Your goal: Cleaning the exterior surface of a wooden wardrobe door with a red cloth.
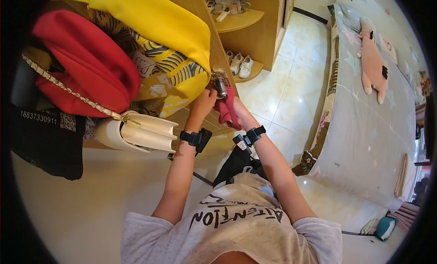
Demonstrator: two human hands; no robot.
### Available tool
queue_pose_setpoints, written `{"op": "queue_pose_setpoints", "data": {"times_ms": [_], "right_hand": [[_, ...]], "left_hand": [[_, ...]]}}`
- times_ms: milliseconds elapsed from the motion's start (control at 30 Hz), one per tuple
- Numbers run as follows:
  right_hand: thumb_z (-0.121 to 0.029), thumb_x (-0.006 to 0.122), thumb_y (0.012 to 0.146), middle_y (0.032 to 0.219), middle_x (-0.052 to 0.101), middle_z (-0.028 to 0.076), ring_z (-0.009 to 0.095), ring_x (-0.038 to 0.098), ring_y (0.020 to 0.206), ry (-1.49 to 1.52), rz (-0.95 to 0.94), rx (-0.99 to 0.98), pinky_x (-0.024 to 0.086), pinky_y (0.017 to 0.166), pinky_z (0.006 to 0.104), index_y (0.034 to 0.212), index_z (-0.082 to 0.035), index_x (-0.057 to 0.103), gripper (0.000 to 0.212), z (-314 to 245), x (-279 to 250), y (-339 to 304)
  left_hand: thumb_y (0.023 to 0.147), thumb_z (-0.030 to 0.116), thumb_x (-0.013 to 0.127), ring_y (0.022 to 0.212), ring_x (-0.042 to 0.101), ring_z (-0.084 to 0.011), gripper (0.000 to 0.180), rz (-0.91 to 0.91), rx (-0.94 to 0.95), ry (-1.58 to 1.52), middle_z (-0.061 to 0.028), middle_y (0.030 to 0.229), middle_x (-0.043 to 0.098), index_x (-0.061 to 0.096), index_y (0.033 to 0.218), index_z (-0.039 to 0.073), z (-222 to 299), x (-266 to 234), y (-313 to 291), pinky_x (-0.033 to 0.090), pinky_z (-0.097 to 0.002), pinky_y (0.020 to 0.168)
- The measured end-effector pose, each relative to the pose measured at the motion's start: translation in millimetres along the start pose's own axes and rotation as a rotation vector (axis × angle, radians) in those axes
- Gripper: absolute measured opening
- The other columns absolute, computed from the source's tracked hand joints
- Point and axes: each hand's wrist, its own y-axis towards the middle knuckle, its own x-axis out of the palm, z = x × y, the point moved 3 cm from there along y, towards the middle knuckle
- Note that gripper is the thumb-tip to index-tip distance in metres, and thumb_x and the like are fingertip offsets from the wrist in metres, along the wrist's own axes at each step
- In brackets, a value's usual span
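Note:
A pinkish-red cloth (227,113) hangs bunched at my right hand (242,111), whose fingers are closed round it and partly covered by its folds. Just left of it, my left hand (205,102) is closed beside a metal door handle (221,88) on the wooden door's edge; whatever its fingers hold is hidden. The cloth's upper part touches the area right under the handle. Close to my left hand hangs a yellow garment (182,36) with a patterned lining. A black strap with a small device sits on each of my wrists.
On the left hang a red garment (91,68), a cream chain-strap handbag (141,132) and a black bag (45,141). Corner shelves (243,20) with white shoes (246,67) stand ahead. At right is a bed (355,127) with a pink plush toy (372,63).

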Motion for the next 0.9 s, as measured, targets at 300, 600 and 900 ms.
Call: {"op": "queue_pose_setpoints", "data": {"times_ms": [300, 600, 900], "right_hand": [[-0.027, 0.038, 0.088, 0.068, 0.054, 0.003, 0.011, 0.052, 0.053, -0.171, 0.046, -0.046, 0.043, 0.043, 0.0242, 0.09, -0.008, 0.049, 0.021, 0.8, -5.4, -0.6], [-0.04, 0.042, 0.085, 0.074, 0.055, 0.004, 0.014, 0.053, 0.058, 0.433, -0.063, 0.094, 0.045, 0.048, 0.0271, 0.089, -0.009, 0.049, 0.032, 24.2, -3.3, -11.9], [-0.04, 0.044, 0.084, 0.073, 0.055, 0.005, 0.017, 0.054, 0.058, 0.621, -0.197, 0.088, 0.046, 0.05, 0.0273, 0.086, -0.006, 0.05, 0.035, 15.6, 12.9, -7.8]], "left_hand": [[0.078, 0.031, 0.039, 0.057, 0.055, -0.0339, 0.043, 0.014, 0.047, 0.039, -0.0168, 0.057, 0.055, 0.057, 0.055, 0.0, -2.6, 1.0, 3.4, 0.042, -0.0406, 0.058], [0.079, 0.031, 0.038, 0.051, 0.055, -0.0296, 0.044, 0.059, 0.025, 0.045, -0.0111, 0.049, 0.054, 0.056, 0.048, 0.005, -0.5, 0.4, -2.2, 0.042, -0.0382, 0.056], [0.079, 0.031, 0.038, 0.054, 0.055, -0.0298, 0.043, 0.079, 0.019, 0.047, -0.0108, 0.052, 0.055, 0.057, 0.053, 0.004, -3.7, 2.5, -1.9, 0.042, -0.0386, 0.057]]}}
